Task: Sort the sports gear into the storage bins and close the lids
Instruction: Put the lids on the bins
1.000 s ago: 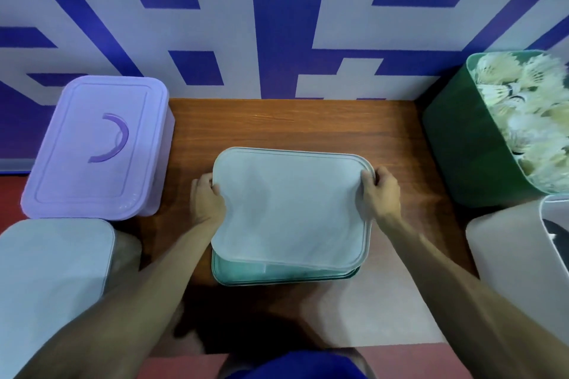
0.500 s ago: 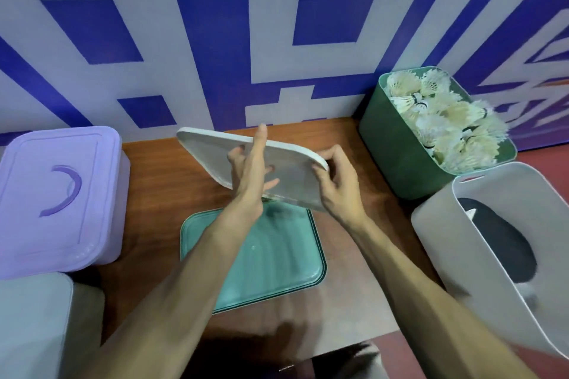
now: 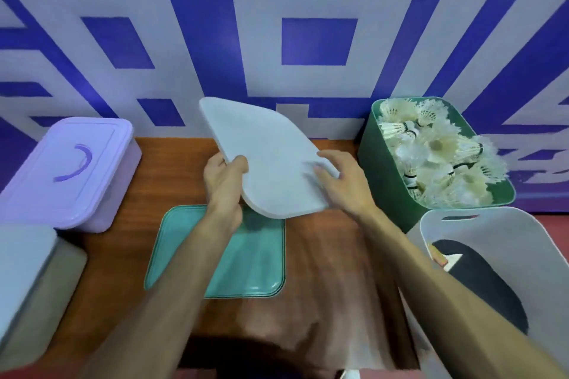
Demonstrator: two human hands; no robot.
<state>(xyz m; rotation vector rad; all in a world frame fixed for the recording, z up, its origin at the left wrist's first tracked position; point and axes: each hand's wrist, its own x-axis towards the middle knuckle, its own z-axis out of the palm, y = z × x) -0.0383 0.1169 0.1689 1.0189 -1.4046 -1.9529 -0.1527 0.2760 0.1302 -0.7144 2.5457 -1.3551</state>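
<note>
My forearms reach forward over the tabletop (image 3: 326,255). My left hand (image 3: 226,181) clamps its grip on the white lid's (image 3: 264,151) near-left edge, thumb on top, and my right hand (image 3: 341,184) grips its right edge. The lid hangs tilted above the far end of the green lid (image 3: 243,261), with its long axis running away from me and its far end raised.

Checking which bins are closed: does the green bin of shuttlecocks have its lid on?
No, the green bin stands open, with shuttlecocks showing above its rim.
</note>
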